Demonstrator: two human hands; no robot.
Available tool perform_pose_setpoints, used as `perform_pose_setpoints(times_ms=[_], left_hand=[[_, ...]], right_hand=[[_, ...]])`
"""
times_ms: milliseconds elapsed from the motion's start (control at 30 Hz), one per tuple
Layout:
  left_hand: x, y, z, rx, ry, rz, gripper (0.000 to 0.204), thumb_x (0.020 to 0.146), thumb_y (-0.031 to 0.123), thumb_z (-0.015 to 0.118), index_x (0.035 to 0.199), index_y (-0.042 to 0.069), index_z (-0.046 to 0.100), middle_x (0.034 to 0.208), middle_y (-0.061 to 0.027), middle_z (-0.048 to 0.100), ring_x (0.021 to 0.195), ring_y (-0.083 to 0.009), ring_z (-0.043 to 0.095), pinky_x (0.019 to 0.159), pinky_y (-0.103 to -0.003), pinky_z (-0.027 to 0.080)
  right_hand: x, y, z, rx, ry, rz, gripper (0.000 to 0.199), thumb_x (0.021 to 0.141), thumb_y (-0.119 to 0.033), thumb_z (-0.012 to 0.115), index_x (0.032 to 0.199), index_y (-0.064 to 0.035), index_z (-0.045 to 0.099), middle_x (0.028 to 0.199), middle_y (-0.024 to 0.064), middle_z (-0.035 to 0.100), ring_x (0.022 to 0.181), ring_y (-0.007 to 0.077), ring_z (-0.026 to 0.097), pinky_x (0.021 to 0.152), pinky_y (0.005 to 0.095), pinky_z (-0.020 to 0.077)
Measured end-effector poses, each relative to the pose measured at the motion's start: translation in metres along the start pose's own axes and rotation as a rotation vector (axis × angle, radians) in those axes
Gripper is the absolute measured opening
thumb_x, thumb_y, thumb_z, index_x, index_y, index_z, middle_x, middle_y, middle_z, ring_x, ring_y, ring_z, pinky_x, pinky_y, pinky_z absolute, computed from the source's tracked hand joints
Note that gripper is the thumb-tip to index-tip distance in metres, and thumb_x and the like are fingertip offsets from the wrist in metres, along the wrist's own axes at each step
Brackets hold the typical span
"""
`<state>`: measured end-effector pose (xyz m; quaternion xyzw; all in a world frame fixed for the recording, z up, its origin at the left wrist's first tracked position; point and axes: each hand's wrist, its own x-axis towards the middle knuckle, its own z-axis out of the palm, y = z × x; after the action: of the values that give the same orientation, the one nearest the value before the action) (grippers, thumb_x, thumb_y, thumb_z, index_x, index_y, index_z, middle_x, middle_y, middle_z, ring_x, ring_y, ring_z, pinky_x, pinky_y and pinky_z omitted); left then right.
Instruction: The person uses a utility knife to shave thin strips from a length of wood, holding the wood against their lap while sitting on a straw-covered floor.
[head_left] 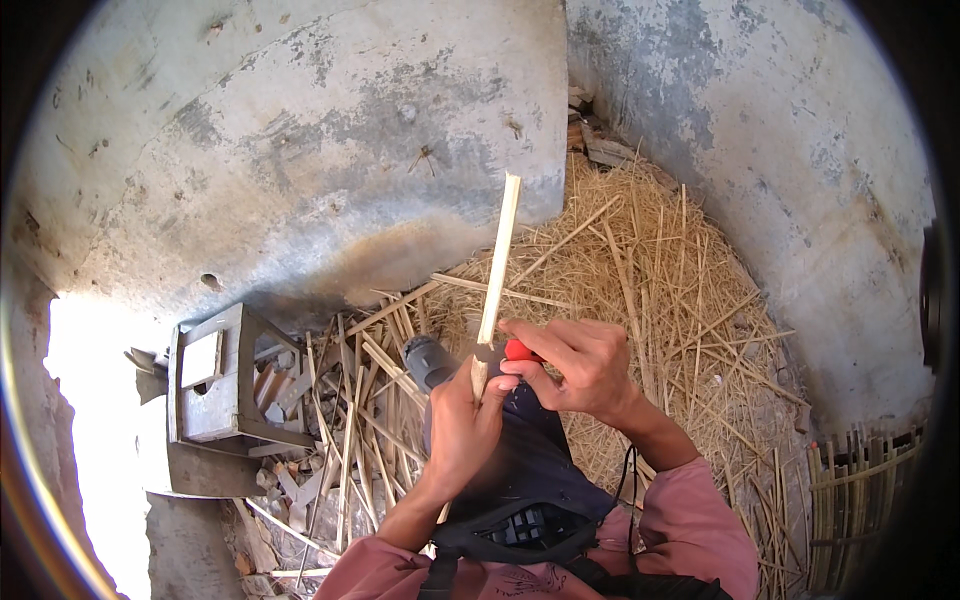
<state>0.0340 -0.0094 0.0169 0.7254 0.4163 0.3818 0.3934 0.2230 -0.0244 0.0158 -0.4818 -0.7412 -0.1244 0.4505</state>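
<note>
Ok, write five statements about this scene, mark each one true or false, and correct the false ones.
1. The left hand grips a pale split strip. True.
2. The tool in the right hand shows a blue handle. False: it is a red-handled tool.
3. A heap of straw-like shavings spreads to the person's right. True.
4. The open-sided grey box stands on the person's right. False: the open-sided grey box is on the left.
5. The person's sleeves are pink. True.
</note>
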Motion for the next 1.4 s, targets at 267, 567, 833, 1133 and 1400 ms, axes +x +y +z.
perform_pose_setpoints(times_ms=[267,567,833,1133,1400], left_hand=[[0.000,-0.003,0.000,0.040,0.019,0.047,0.027,0.103,0.025,0.071,0.109,-0.001,0.066,0.074,-0.0191,0.064,0.060,-0.0339,0.052,0.060,-0.039,0.048],[-0.021,-0.019,0.011,-0.006,-0.078,0.024,0.041,0.099,0.034,0.075,0.107,-0.003,0.061,0.066,-0.0134,0.052,0.058,-0.0252,0.043,0.056,-0.038,0.043],[0.005,-0.022,-0.002,-0.078,-0.031,0.037,0.070,0.089,0.069,0.070,0.087,0.002,0.053,0.070,0.0003,0.045,0.065,-0.0106,0.040,0.057,-0.030,0.036],[0.005,-0.011,0.001,-0.095,-0.079,0.109,0.042,0.091,0.030,0.086,0.108,0.000,0.060,0.074,-0.0093,0.064,0.065,-0.0126,0.053,0.061,-0.032,0.049],[0.000,-0.010,0.006,-0.063,-0.020,0.118,0.036,0.097,0.025,0.080,0.116,0.000,0.064,0.079,-0.0109,0.071,0.067,-0.0118,0.064,0.062,-0.030,0.051]], right_hand=[[0.002,-0.001,-0.001,-0.012,0.004,-0.009,0.036,0.089,-0.033,0.079,0.119,-0.0123,0.078,0.065,0.0001,0.057,0.053,0.0172,0.059,0.049,0.0336,0.0458],[0.032,0.075,-0.048,-0.054,0.323,0.545,0.034,0.103,-0.031,0.067,0.115,-0.0015,0.078,0.069,0.0013,0.064,0.053,0.0073,0.048,0.048,0.0282,0.0319],[0.008,0.036,-0.021,0.392,0.156,0.278,0.025,0.097,-0.026,0.077,0.106,-0.0028,0.071,0.080,0.0049,0.071,0.060,0.0127,0.062,0.052,0.0316,0.0459],[-0.009,0.018,0.003,0.291,-0.067,-0.054,0.030,0.088,-0.031,0.083,0.106,-0.0093,0.072,0.079,0.0043,0.067,0.062,0.0241,0.067,0.055,0.0361,0.0513],[-0.007,0.012,0.003,0.210,-0.036,-0.075,0.031,0.087,-0.033,0.083,0.104,-0.0096,0.072,0.072,0.0024,0.061,0.056,0.0223,0.062,0.050,0.0360,0.0475]])
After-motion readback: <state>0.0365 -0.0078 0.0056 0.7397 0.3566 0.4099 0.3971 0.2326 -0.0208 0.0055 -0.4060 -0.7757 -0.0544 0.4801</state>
